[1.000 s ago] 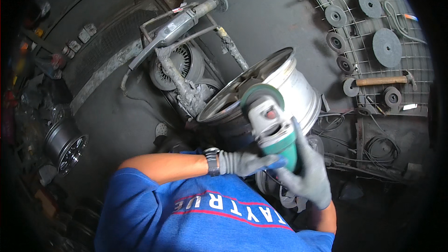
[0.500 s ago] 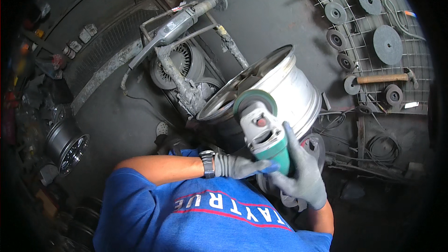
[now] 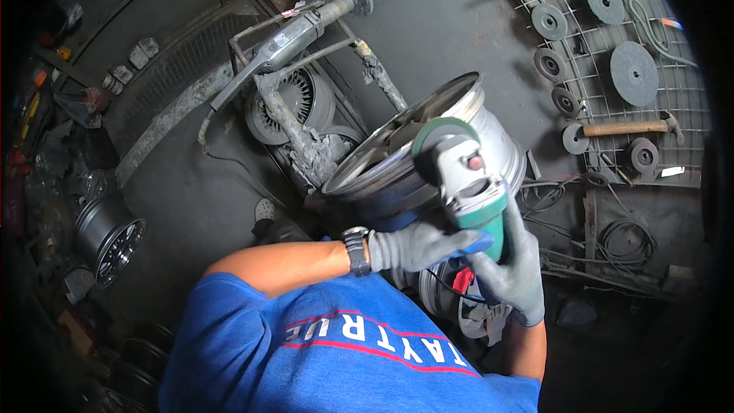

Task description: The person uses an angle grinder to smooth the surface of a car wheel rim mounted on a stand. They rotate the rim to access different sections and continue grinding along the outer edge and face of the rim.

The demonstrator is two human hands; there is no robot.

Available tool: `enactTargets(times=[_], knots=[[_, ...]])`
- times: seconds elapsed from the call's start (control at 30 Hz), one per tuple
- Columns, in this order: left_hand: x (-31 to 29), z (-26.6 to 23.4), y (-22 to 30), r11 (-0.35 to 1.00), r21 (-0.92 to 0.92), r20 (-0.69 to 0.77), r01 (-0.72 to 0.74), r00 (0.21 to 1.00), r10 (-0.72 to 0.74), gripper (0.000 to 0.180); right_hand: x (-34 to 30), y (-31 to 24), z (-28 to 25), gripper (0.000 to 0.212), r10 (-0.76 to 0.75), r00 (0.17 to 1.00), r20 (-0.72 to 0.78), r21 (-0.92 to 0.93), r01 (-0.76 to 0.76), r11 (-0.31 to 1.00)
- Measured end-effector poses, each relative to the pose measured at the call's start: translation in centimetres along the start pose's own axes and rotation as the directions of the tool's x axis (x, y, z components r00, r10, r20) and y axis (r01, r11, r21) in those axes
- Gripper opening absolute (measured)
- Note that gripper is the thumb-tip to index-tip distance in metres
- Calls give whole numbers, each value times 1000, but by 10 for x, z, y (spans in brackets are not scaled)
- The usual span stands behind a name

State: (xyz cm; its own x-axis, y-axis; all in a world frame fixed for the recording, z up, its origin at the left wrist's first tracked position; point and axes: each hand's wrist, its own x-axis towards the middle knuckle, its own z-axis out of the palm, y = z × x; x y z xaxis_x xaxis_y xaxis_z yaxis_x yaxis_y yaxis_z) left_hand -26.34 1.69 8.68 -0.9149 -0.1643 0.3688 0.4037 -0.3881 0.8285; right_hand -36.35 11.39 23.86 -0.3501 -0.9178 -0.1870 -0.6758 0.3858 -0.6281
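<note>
A green-and-silver cylindrical angle grinder [image 3: 472, 183] is clamped between the grey-gloved left hand [image 3: 420, 249] and the grey-gloved right hand [image 3: 512, 264], at its green body. Its round green disc [image 3: 443, 128] is held over a silver metal wheel [image 3: 498, 144]; whether they touch cannot be told.

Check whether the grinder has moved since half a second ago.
Yes: the grinder has moved rightward and up the picture, nearer the hammer on the wall mesh.
</note>
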Motion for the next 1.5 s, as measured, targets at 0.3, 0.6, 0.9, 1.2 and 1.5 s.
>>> enactTargets(times=[0.3,0.6,0.9,1.2,1.5], knots=[[-22,24,-18,968,-232,-163,-93,985,56,48,-8,-8,2,88,-78,988,136,-182,102,978],[-15,1,-14,996,-63,-16,-60,998,59,41,-3,-5,1,88,-65,994,87,-129,76,989],[-3,-6,-8,1000,-11,0,-19,1000,19,47,2,-6,-1,88,-43,998,34,-118,47,992],[-54,7,-37,977,-211,19,38,999,-35,46,-7,-14,16,93,-112,967,230,-274,175,946],[41,10,3,988,-60,-203,-143,971,128,49,20,3,-41,86,-49,999,19,-53,50,997]])
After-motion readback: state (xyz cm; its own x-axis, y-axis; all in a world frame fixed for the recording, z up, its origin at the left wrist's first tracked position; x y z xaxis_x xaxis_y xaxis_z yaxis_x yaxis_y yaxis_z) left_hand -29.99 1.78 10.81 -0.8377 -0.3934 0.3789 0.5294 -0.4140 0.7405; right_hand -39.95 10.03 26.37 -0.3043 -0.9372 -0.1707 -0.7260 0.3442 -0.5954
